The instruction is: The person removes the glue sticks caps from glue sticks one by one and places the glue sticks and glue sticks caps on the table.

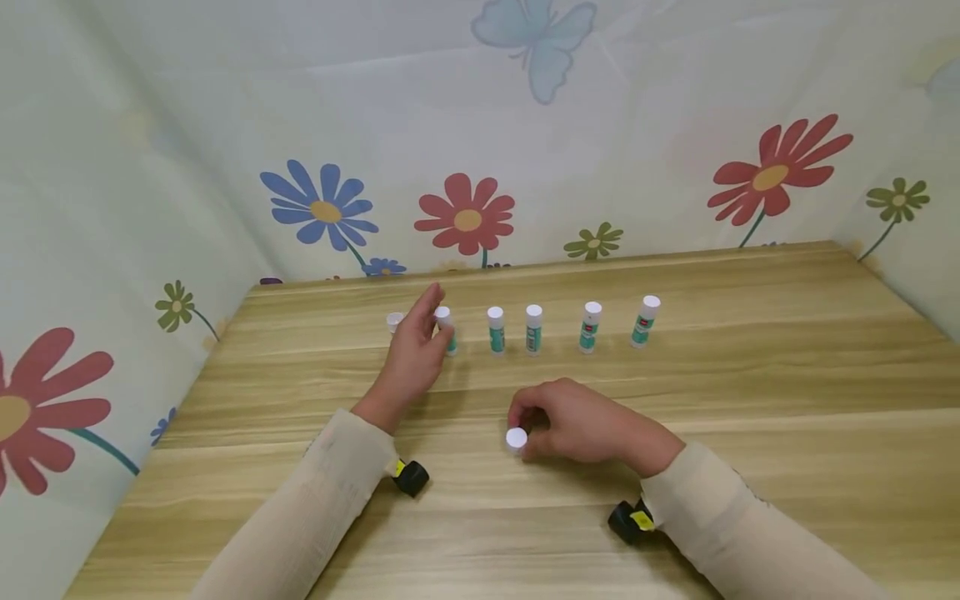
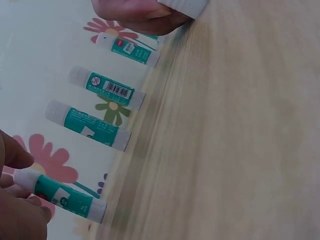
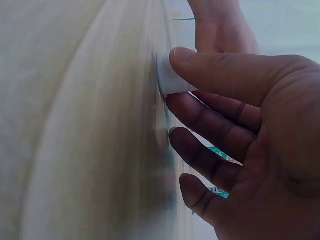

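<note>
My left hand (image 1: 414,346) is at the left part of a row of upright glue sticks, with its thumb and fingers around the white-capped top of one glue stick (image 2: 70,196). This stick stands on the table and has a teal label. Nearer to me, my right hand (image 1: 581,423) pinches a short white cap (image 3: 172,77) between thumb and index finger, low at the table surface. In the right wrist view its other fingers (image 3: 210,160) are loosely bent beside the cap. A white round-topped piece (image 1: 394,319) shows partly behind my left hand.
To the right stand more glue sticks: one (image 1: 497,331), another (image 1: 533,331) close beside it, then one (image 1: 589,327) and the far-right one (image 1: 645,322). The wood-grain table (image 1: 750,375) meets a flowered curtain (image 1: 637,150) at the back.
</note>
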The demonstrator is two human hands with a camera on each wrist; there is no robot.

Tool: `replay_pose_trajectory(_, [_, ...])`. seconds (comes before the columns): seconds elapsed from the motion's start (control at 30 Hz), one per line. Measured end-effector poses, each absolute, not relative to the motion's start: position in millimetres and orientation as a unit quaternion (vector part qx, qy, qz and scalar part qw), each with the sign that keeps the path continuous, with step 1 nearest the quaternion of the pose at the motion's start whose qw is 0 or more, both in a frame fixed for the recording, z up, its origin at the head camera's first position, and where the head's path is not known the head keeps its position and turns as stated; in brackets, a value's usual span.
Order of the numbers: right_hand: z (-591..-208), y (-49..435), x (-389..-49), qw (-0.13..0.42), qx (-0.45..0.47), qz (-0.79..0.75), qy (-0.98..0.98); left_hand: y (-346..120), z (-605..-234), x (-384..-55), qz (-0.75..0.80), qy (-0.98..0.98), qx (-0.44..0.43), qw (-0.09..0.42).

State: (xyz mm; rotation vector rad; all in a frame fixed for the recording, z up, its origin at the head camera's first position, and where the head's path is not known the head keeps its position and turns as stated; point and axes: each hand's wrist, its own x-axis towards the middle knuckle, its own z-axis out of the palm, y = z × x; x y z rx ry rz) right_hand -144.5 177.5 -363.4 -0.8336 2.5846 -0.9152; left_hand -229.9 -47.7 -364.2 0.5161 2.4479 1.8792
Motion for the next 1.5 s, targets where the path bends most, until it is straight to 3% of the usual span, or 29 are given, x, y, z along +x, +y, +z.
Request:
replay_pose_trajectory(0.53, [-353.1,174.7,-144.6,0.142,-0.291,-0.302,0.897,-49.5,-379.8,-238.8,0.638,0.764,0.064,0.067])
replay_pose_trajectory(1.0, [-357.1,174.6,-142.6,0.143,-0.293,-0.312,0.893,-51.7,-384.1,-237.1,0.639,0.764,0.066,0.061])
replay_pose_trajectory(1.33, [-357.3,178.8,-141.0,0.143,-0.288,-0.302,0.897,-55.8,-371.0,-224.4,0.62,0.774,0.122,0.034])
replay_pose_trajectory(1.5, [-343.7,185.1,-141.1,0.092,-0.268,-0.31,0.908,-54.5,-359.4,-213.0,0.611,0.777,0.146,0.031])
